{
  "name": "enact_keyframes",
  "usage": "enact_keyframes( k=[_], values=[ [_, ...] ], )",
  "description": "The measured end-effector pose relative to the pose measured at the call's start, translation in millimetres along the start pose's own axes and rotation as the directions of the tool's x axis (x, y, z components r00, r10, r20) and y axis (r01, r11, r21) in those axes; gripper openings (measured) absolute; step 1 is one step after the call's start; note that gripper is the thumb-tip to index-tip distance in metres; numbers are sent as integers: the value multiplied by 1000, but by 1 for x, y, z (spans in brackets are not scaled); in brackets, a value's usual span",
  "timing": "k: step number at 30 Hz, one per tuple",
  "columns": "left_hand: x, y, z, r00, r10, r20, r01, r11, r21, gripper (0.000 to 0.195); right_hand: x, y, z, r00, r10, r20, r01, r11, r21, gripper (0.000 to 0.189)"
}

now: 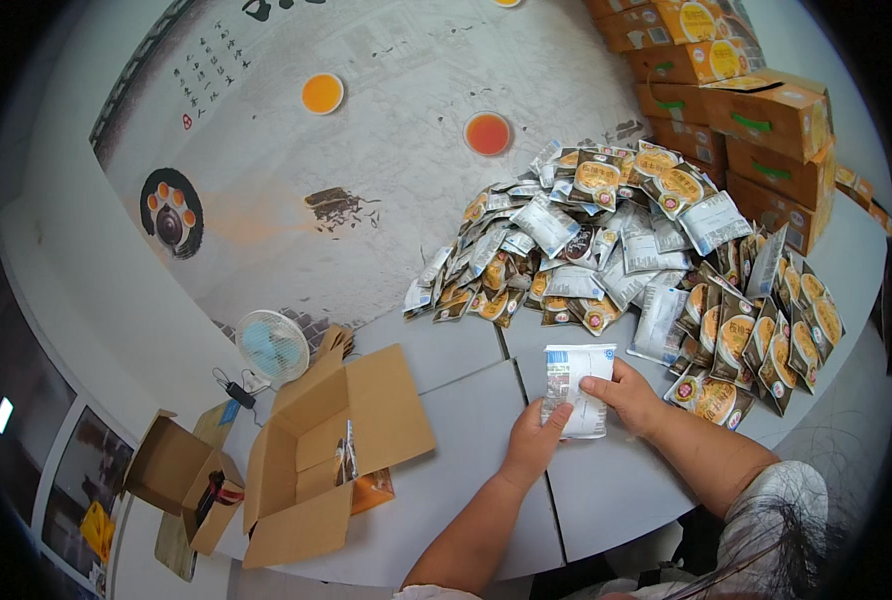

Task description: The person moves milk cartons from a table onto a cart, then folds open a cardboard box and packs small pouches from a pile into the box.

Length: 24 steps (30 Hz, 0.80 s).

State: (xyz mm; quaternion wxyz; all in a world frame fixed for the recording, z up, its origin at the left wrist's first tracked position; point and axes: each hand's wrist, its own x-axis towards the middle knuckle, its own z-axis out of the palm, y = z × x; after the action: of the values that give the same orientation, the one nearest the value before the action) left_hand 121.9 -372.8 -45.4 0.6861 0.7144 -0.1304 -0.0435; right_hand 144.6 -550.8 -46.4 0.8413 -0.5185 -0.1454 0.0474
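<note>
My left hand (533,439) and my right hand (622,396) hold one flat sealed packet (577,382) between them over the grey table. Its white printed back faces up, with my thumbs on top. Beyond my hands lies a large heap of similar packets (596,244), some with brown and yellow fronts up, some with white backs up. Right of my right hand, several packets (738,337) lean close together. To the left stands an open cardboard box (307,469) with its flaps spread and at least one packet (346,454) inside near its right wall.
Orange cartons with green handles (772,124) are stacked at the back right. A smaller open cardboard box (183,480) stands at the far left, near a small fan (272,345) and a black power adapter (239,394). Seams cross the grey tabletop (468,450).
</note>
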Motion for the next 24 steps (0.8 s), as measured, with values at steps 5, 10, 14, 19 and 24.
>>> enact_keyframes(
  k=[5, 10, 14, 19, 24],
  values=[
    [-3, 9, 5, 999, -35, 14, 35, 998, 55, 32, -3, -8, 5, 1000, 23, -1, -22, 995, 98, 35],
    [-1, 4, 0, 997, 73, 35, -81, 950, 301, 33, -6, -10, 6, 1000, -19, -5, 19, 995, 94, 34],
    [1, 4, -1, 989, 136, -53, -140, 985, -101, 30, -7, -12, 7, 999, -8, 48, 11, 998, -54, 31],
    [-4, 8, 0, 976, 157, -150, -193, 943, -270, 22, -10, -4, 11, 993, 6, 121, 8, 994, -113, 30],
    [-5, 2, -1, 969, 173, -178, -227, 908, -352, 19, -10, -1, 10, 986, 47, 162, -29, 994, -110, 36]
  ],
)
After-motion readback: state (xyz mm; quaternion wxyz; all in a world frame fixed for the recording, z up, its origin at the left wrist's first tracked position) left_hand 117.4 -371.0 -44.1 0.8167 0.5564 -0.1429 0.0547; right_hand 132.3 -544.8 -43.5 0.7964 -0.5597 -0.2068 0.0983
